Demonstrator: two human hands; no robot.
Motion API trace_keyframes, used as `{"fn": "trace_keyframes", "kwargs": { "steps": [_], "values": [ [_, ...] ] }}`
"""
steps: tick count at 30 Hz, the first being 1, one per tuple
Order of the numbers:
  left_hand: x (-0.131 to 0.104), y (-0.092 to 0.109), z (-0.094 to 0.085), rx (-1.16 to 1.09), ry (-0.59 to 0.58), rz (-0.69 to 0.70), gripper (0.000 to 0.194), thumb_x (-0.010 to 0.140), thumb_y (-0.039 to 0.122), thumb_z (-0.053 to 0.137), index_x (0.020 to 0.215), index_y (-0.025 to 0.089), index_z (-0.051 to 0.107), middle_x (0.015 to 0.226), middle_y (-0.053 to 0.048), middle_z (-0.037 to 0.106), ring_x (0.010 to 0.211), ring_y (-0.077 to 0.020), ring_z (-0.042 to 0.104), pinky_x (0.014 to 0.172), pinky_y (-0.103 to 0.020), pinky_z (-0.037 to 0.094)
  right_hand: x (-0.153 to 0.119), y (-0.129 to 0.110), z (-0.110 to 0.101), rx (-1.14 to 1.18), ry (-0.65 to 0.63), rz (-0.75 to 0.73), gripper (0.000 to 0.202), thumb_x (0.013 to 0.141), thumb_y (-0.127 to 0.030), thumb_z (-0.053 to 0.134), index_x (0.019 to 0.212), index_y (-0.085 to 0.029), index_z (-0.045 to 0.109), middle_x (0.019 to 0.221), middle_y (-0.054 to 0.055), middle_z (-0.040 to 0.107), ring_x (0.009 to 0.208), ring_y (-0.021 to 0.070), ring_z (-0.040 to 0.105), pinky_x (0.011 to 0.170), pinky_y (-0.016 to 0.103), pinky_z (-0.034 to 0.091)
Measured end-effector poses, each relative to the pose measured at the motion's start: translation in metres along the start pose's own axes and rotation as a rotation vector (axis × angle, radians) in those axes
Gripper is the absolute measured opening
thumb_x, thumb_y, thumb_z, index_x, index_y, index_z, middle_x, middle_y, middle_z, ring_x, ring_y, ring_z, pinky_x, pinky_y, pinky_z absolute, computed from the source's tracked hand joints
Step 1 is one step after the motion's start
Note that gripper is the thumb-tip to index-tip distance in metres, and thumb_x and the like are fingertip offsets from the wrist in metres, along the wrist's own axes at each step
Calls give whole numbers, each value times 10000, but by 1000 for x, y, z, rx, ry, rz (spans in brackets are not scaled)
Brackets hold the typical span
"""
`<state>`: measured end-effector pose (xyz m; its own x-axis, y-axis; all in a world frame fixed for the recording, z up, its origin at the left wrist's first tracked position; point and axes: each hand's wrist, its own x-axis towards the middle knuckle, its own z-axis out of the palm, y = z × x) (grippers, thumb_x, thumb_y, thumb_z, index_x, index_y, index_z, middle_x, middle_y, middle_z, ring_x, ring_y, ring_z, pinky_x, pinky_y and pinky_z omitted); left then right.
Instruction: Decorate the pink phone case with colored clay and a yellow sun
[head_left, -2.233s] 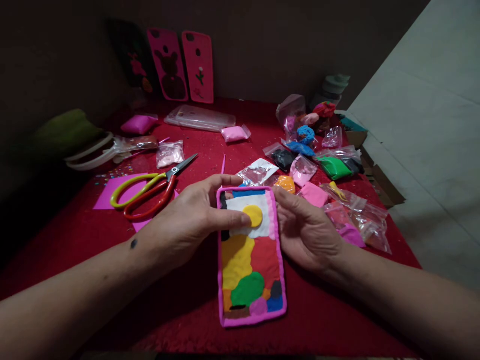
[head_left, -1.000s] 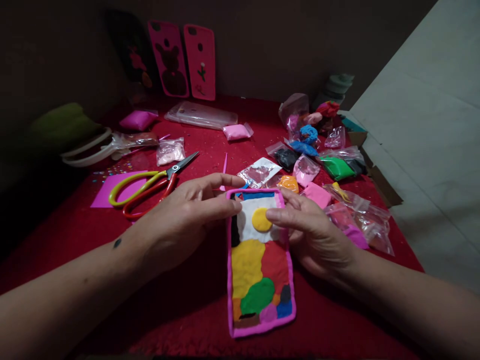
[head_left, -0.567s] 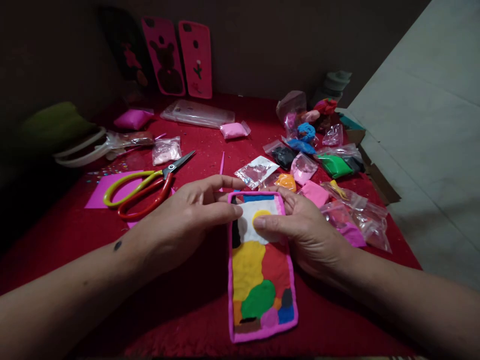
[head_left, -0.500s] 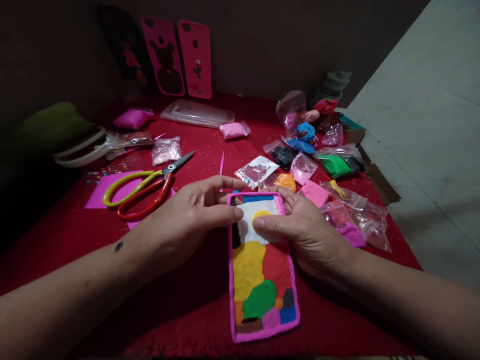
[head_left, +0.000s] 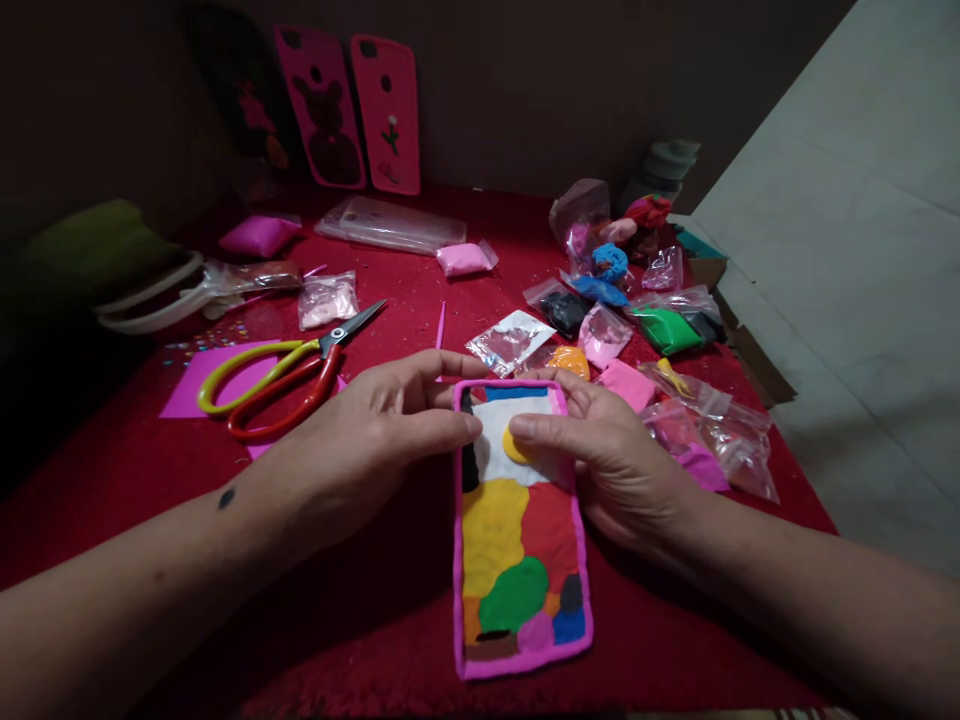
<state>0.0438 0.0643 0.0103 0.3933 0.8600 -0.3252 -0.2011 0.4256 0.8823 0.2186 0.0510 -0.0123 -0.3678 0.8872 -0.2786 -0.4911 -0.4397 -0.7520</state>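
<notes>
I steady the clay-covered phone case (head_left: pixel 517 530), flat on the red table (head_left: pixel 150 470), with my left hand (head_left: pixel 367 440), fingers together at its edge, while my right hand (head_left: pixel 607 460) thumb should press the yellow disc (head_left: pixel 514 448) evenly, without smearing the white patch.

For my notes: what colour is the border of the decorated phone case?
Pink border, clearest in the head view.

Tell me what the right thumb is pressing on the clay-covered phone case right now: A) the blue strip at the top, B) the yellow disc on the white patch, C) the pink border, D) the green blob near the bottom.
B: the right hand lays its thumb over the yellow disc on the white patch of the phone case.
</notes>
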Motion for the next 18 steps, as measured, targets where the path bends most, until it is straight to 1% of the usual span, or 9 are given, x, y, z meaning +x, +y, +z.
{"fn": "trace_keyframes", "kwargs": {
  "steps": [2, 5, 9, 11, 13, 15, 18],
  "values": [
    [0, 0, 0, 13, -2, 4, 350, 755, 68, 689, 1087, 154, 615, 867, -44, 756, 781, -185, 732, 718, -256, 568, 1, 1, -1, -15, 10, 0, 342, 686, -129, 792, 976, -178, 617, 867, 42, 723, 688, 159, 687, 699, 316, 573],
    [-1, -1, -1, 23, -14, 3, 357, 760, 66, 692, 1096, 164, 617, 882, -42, 758, 792, -182, 731, 724, -253, 571, 0, 1, -1, -40, 30, 4, 324, 689, -123, 783, 969, -174, 628, 833, 34, 717, 662, 153, 678, 683, 308, 570],
    [-1, 0, -1, 7, -39, -14, 344, 762, 47, 686, 1076, 174, 623, 900, -41, 763, 785, -167, 727, 735, -250, 576, 0, -3, 3, 14, 26, 25, 226, 739, -146, 727, 946, -176, 643, 795, 35, 720, 665, 168, 688, 699, 322, 577],
    [-2, 1, -1, 7, -37, -6, 346, 758, 44, 688, 1073, 176, 627, 901, -39, 764, 784, -164, 727, 730, -242, 575, 1, -4, 4, 53, 28, 12, 186, 756, -158, 701, 930, -180, 640, 784, 36, 723, 668, 177, 692, 719, 342, 580],
    [-2, 1, -2, 19, -31, -6, 345, 757, 47, 690, 1072, 175, 630, 893, -34, 763, 786, -165, 727, 730, -242, 574, 0, -5, 5, 62, 34, 4, 210, 739, -146, 705, 934, -180, 637, 785, 37, 724, 672, 179, 693, 726, 346, 581],
    [-2, 1, -2, 28, -21, -5, 347, 752, 54, 694, 1071, 176, 631, 887, -30, 760, 791, -172, 728, 736, -251, 574, -1, -6, 4, 42, 25, 27, 281, 698, -121, 733, 956, -180, 637, 804, 34, 723, 679, 172, 690, 718, 330, 580],
    [-1, 1, -2, 28, -19, -5, 364, 744, 64, 700, 1080, 182, 623, 917, -38, 761, 803, -194, 731, 749, -288, 578, -3, -5, 1, -5, 5, 54, 355, 645, -91, 770, 961, -180, 637, 826, 28, 717, 683, 159, 683, 695, 305, 575]
  ]
}}
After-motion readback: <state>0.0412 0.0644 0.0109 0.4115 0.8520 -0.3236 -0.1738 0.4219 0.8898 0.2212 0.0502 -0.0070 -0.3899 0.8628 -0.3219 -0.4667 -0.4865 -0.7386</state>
